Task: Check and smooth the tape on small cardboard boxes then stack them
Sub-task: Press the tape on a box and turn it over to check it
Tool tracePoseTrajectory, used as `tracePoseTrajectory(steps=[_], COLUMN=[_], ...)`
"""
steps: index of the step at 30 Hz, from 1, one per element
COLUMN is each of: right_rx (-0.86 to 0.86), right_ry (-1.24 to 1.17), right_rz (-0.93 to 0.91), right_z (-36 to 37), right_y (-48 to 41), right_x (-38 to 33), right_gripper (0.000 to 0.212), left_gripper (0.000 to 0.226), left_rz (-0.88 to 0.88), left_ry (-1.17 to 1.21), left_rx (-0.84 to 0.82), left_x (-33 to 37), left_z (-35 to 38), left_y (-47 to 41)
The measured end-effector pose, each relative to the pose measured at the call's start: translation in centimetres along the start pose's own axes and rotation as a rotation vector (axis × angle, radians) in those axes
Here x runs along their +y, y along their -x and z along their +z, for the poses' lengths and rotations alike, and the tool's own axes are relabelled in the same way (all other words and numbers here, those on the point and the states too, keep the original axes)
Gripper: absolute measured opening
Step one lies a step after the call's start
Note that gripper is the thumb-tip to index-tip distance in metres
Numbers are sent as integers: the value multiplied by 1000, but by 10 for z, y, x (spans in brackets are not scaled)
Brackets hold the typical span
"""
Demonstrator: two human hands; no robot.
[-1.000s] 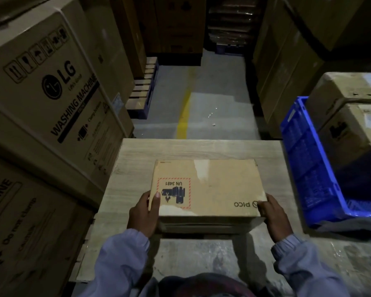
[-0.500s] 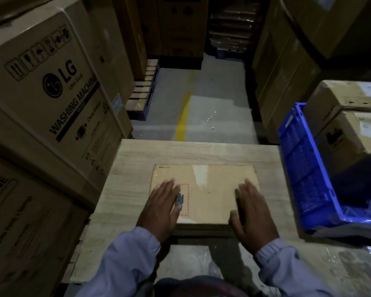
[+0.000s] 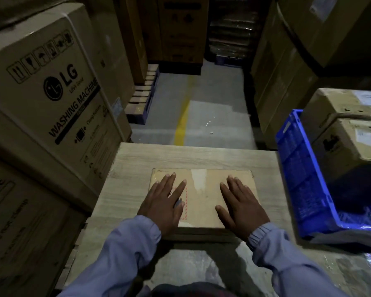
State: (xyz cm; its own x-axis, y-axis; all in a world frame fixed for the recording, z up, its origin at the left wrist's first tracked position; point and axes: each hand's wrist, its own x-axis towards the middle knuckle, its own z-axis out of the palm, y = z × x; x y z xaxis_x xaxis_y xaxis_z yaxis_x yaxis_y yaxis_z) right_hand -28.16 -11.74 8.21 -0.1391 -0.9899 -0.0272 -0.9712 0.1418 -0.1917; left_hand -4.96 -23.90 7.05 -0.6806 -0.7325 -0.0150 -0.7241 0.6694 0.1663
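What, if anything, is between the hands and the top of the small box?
Nothing visible. The left hand and right hand both lie flat on the small box, fingers straight, one on each side of the pale tape strip, which shows uncovered between them.

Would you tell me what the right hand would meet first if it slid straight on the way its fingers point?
Probably nothing upright: the right hand lies flat on the cardboard box, fingers pointing away, so it would cross the box's far edge onto the wooden table.
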Motion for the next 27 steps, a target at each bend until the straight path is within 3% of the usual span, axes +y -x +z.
tracePoseTrajectory(steps=[9, 14, 21, 24, 27], right_rx=[20, -28, 47, 187, 258], right_ry=[33, 48, -2, -148, -465], right_rz=[24, 101, 121, 281, 608], right_z=[-9, -3, 1, -2, -5], right_y=[-13, -27, -24, -21, -15], right_x=[0, 10, 11, 12, 16], right_gripper=[68, 78, 73, 66, 66], left_gripper=[67, 69, 71, 80, 83], left_rz=[-20, -64, -52, -244, -568], left_ry=[-27, -41, -15, 125, 468], left_rx=[22, 23, 109, 163, 196], left_x=[-3, -9, -12, -11, -17], left_z=[-13, 0, 5, 4, 7], left_y=[-21, -34, -34, -31, -29])
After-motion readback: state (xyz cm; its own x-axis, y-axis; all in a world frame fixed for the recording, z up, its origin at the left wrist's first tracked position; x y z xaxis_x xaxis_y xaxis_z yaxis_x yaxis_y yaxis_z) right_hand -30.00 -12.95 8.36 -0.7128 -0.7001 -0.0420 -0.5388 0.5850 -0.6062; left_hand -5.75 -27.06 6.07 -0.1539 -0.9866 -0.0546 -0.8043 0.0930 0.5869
